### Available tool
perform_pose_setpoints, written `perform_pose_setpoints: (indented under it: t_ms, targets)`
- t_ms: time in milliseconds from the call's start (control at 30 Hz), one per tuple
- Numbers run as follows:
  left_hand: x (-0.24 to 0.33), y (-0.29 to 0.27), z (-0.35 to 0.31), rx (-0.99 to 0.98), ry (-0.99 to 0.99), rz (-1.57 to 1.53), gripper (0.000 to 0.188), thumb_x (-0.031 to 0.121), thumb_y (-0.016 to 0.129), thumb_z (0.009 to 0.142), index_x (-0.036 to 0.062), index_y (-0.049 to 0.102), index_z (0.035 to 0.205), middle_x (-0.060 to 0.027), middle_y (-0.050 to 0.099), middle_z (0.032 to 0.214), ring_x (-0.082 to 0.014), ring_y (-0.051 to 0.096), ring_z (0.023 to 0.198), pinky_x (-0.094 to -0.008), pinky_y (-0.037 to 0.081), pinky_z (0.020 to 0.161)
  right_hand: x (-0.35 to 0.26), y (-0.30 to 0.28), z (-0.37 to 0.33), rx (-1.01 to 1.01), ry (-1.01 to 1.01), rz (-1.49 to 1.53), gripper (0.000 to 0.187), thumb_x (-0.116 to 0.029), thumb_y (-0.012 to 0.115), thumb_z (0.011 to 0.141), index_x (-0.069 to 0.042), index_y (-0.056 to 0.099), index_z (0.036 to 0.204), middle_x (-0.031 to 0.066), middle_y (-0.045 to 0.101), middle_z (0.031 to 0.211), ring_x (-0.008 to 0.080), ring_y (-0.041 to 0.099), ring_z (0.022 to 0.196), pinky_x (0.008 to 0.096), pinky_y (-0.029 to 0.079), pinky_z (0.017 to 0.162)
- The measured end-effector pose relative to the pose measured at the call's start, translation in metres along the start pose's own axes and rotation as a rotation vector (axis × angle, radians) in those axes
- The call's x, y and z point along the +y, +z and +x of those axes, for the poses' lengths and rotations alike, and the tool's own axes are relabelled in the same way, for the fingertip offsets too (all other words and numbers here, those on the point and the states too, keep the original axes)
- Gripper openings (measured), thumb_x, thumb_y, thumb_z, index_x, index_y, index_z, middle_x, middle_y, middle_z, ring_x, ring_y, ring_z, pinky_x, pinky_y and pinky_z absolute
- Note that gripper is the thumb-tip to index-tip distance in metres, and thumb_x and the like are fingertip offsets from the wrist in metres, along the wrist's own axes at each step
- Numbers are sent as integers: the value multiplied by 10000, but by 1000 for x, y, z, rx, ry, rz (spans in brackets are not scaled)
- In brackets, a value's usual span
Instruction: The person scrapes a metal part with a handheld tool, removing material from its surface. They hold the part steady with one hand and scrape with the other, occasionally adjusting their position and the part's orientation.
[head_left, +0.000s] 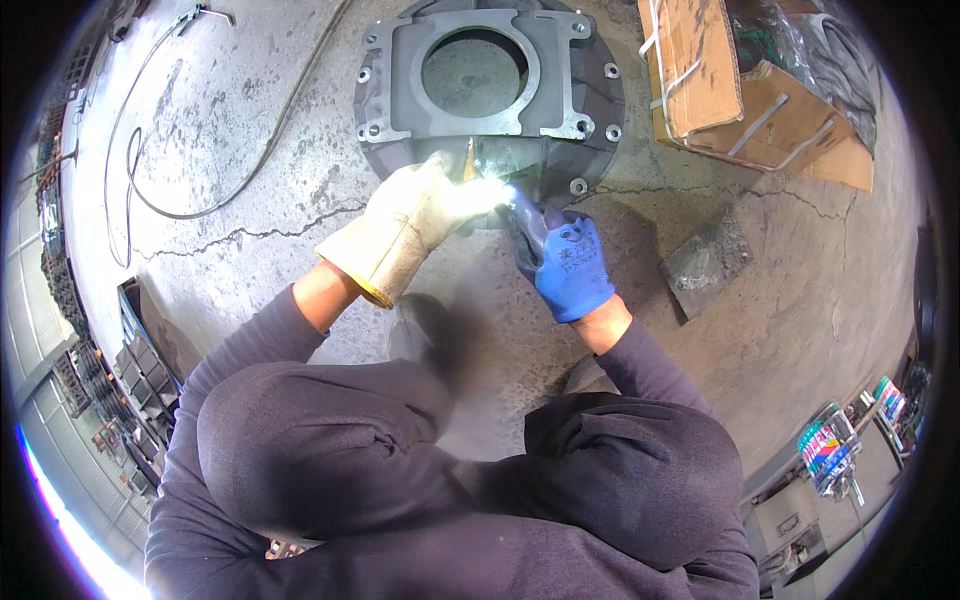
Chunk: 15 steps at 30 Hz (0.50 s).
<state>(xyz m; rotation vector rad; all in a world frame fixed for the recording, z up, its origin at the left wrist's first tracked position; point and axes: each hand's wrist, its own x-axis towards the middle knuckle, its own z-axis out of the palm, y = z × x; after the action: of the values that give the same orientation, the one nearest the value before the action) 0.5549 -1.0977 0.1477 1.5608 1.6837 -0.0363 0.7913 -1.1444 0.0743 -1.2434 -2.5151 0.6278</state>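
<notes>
A large grey cast metal housing (455, 125) with a round opening and bolt holes lies on the floor in front of me. My left hand (415, 205), in a cream work glove, is at its near edge, seemingly touching it. Glare washes out those fingertips, and their grip cannot be made out. Closed in my right hand (575, 262), which wears a blue coated glove, is a dark flashlight (527, 222). Its lit end faces my left glove and the housing's near side. A narrow brownish strip (469, 160) shows on the housing beside the left glove.
An opened cardboard box (700, 75) with straps and plastic stands at the far right. A flat grey piece (706, 262) lies nearer. To the left a dark hose (240, 190) curves over the cracked concrete floor (250, 270). My bent knees (330, 430) are close below my hands.
</notes>
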Motion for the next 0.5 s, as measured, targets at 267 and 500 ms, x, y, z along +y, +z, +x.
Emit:
perform_pose_setpoints:
  t_ms: [267,500]
  targets:
    - [14,-9,1,-75,-96,7,690,718,804,834,67,790,1064,-105,776,852,-224,750,823,-367,561,789,-8,4,10,286,216,503,347,-124,779,959,-73,726,1298,205,777,968,358,780,812,410,604,710]
    - [0,2,9,-77,-202,-126,565,585,843,844,88,810,1111,-72,772,848,-163,723,794,-337,555,765,-6,6,10,197,357,660,325,-165,777,972,-64,737,1279,199,785,1031,350,793,869,386,609,757]
